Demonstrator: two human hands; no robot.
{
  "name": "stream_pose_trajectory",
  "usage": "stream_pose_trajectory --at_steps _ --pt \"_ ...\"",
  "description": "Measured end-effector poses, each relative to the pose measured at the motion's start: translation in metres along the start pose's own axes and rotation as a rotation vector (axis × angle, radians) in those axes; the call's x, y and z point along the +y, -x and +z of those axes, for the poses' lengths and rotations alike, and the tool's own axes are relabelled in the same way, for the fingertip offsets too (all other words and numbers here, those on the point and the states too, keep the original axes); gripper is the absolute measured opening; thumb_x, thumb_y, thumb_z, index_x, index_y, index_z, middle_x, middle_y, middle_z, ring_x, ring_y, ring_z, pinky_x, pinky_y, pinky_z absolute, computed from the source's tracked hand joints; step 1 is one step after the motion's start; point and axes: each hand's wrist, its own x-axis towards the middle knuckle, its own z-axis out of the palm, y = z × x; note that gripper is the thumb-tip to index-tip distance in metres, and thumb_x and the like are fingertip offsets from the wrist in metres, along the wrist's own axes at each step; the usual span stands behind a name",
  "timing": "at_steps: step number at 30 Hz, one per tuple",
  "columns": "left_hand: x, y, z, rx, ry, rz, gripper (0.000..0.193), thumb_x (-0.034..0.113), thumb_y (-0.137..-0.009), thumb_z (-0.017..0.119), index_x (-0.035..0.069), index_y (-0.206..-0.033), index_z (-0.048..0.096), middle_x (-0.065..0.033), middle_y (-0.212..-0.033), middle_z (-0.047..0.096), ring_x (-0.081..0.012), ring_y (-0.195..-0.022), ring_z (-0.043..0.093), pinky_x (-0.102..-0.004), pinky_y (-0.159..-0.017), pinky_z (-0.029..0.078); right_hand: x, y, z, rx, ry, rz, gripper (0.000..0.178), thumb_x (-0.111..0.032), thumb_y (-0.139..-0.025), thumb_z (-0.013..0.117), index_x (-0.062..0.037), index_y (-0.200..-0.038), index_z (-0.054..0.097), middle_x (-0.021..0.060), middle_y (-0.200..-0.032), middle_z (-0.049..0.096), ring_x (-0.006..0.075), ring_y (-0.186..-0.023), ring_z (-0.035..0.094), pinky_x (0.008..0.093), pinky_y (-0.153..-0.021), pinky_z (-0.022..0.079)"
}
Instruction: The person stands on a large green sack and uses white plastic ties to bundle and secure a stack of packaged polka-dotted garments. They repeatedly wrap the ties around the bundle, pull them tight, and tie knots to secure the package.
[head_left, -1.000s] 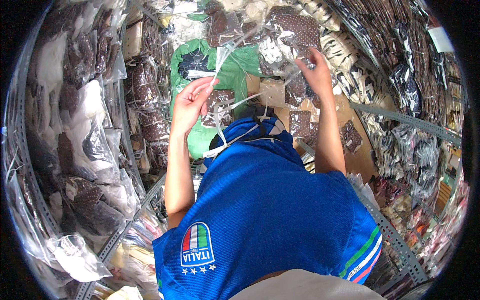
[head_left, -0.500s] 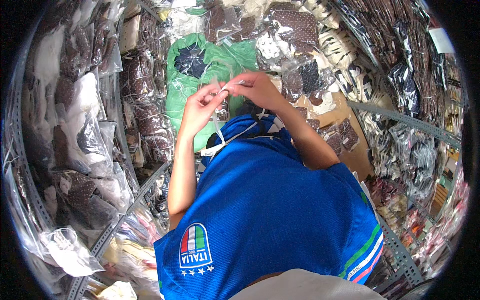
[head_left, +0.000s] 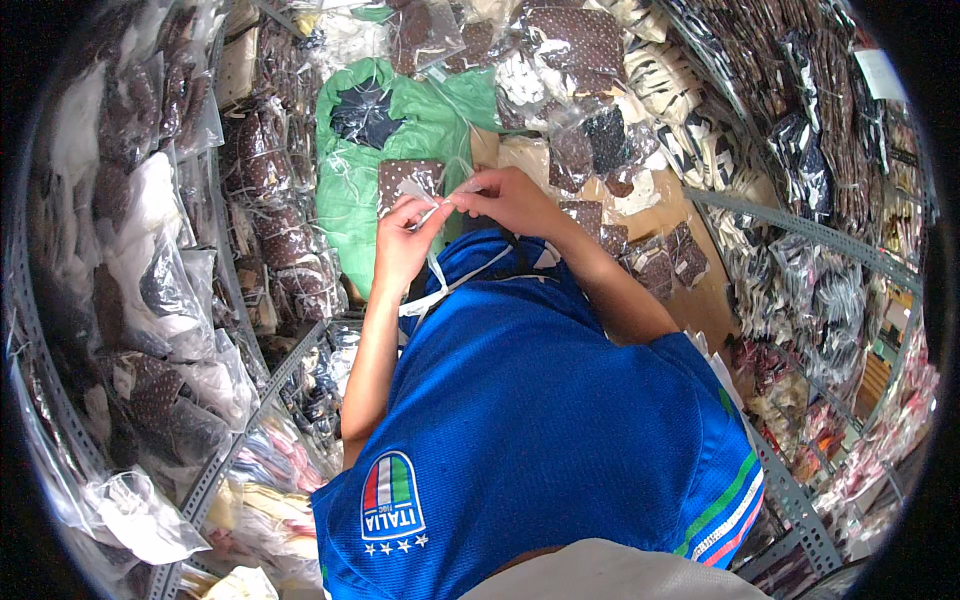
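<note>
My left hand (head_left: 402, 240) and my right hand (head_left: 512, 202) meet at fingertip height in front of my waist. Both are closed in a pinch on a thin white strip (head_left: 437, 268), which hangs from the fingers toward more white string at my waist. Its exact ends are hidden by the fingers. Just beyond the left hand lies a brown packet with pale dots (head_left: 405, 174). Under and around that packet spreads a green sack (head_left: 345, 200), with a dark blue round bundle (head_left: 366, 113) on its far part.
Metal shelves with plastic-wrapped goods rise on both sides; one perforated rail (head_left: 800, 228) runs at my right. Brown cardboard (head_left: 695, 285) lies right of my arm, with small brown packets (head_left: 670, 262) on it. Cream and black striped bundles (head_left: 668, 85) are stacked at the far right.
Both hands have come a little lower and nearer my body, still pinching the strip. The dotted brown packet beyond them now shows more fully. The whole view has shifted slightly.
</note>
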Motion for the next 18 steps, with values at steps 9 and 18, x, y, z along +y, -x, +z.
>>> stream_pose_trajectory --at_steps 9,18 --pt "-0.009 0.007 0.019 0.010 0.440 -0.088 0.013 -0.006 -0.082 0.062 0.000 -0.089 0.053 -0.0105 -0.097 0.067 -0.0112 -0.066 0.063 -0.0229 -0.061 0.050 -0.007 0.008 0.003 0.029 0.015 0.099 0.031 -0.034 -0.085 0.067 -0.0034 -0.087 0.071 0.0082 -0.067 0.067 0.0111 -0.059 0.061 0.0288 -0.058 0.048" --pt "-0.018 0.004 0.007 -0.144 0.395 -0.173 0.016 0.006 -0.093 0.051 0.005 -0.107 0.058 0.0005 -0.080 0.061 -0.0035 -0.061 0.046 -0.0188 -0.054 0.036 0.007 0.001 -0.003 0.111 -0.075 0.069 0.021 -0.021 -0.088 0.065 -0.0014 -0.094 0.069 0.0025 -0.079 0.067 0.0081 -0.070 0.060 0.0233 -0.065 0.049"
